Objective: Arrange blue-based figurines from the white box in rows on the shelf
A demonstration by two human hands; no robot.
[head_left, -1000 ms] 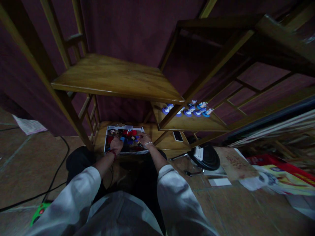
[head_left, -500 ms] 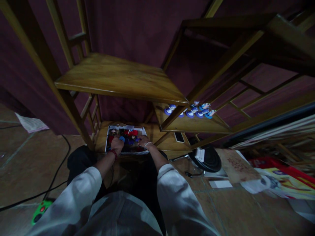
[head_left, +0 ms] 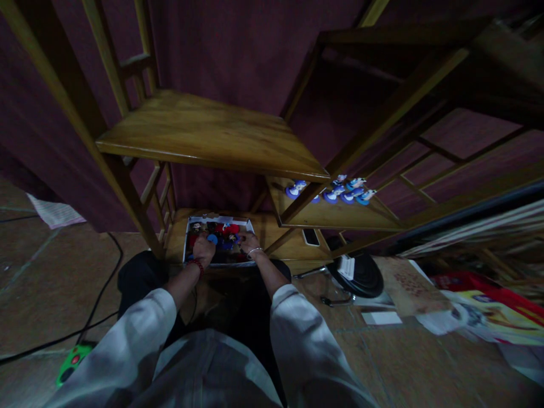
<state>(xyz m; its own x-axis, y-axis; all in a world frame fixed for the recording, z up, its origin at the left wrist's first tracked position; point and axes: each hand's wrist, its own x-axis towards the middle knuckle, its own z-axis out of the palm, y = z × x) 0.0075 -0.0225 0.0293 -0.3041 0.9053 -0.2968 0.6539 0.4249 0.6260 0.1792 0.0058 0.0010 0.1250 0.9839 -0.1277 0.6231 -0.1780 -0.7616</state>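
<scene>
A shallow white-rimmed box (head_left: 186,245) sits on the low wooden shelf before me, filled with a jumble of small red, blue and dark toy figurines (head_left: 230,229). In its left part my left hand (head_left: 204,250) has closed fingers at a figurine with a round blue base (head_left: 213,239); the rest of that piece is hidden. My right hand (head_left: 248,242) reaches over the right end of the box, fingers curled down among the figurines. Whatever it grips is too dark and small to name.
Several blue-and-white figurines (head_left: 334,194) stand on a raised shelf to the right. A phone (head_left: 310,237) lies on the low shelf. Over the box juts a wooden shelf board (head_left: 212,136). On the floor are a black round stool seat (head_left: 361,275) and a green controller (head_left: 73,362).
My right hand has shifted slightly within the right end of the box. My left hand stays at the blue-based figurine. The view has moved a little.
</scene>
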